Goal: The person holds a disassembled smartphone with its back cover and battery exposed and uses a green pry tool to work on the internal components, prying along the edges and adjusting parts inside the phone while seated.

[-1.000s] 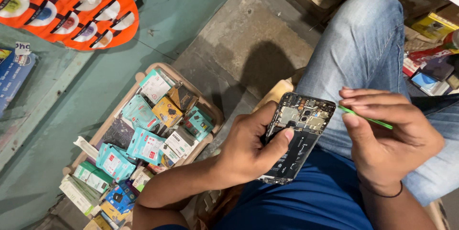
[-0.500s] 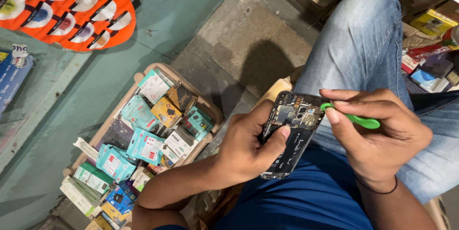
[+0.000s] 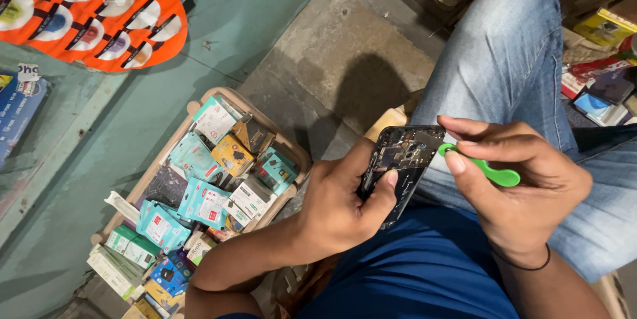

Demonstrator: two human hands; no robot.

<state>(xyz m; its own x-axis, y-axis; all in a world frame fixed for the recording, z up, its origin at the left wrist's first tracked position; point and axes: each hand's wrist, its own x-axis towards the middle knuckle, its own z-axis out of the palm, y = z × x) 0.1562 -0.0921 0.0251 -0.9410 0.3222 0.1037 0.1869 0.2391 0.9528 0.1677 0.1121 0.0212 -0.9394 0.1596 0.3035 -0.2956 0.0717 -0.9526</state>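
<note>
1. Left of frame: a tray [image 3: 292, 153] on the floor, crowded with small boxed and carded packets [image 3: 202, 203], mostly teal. Above it, upper left, an orange display card [image 3: 99, 14] of small packets. None of these is touched.
2. Centre: left hand [image 3: 342, 206] wraps the lower half of an opened phone [image 3: 401, 160], thumb laid across its face, fingers behind. The phone sits tilted above the lap, just left of the raised knee in jeans [image 3: 504, 60].
3. Right of centre: right hand [image 3: 524, 193] pinches a green plastic pry tool [image 3: 488, 170] between thumb and forefinger; its tip meets the phone's upper right edge.
4. Handling, judged: the phone looks light and stiff, but fragile with its back off and its boards and connectors exposed. Best held by the side rails, as now, not by the bare face. The tool seems light, slightly flexible and smooth, so likely to slip under force.
5. Hard to read: the left fingers behind the phone are hidden; its lower end is covered by the palm. Whether the tool tip is under a part or only resting on it cannot be told. Items at the right edge are cut off.
</note>
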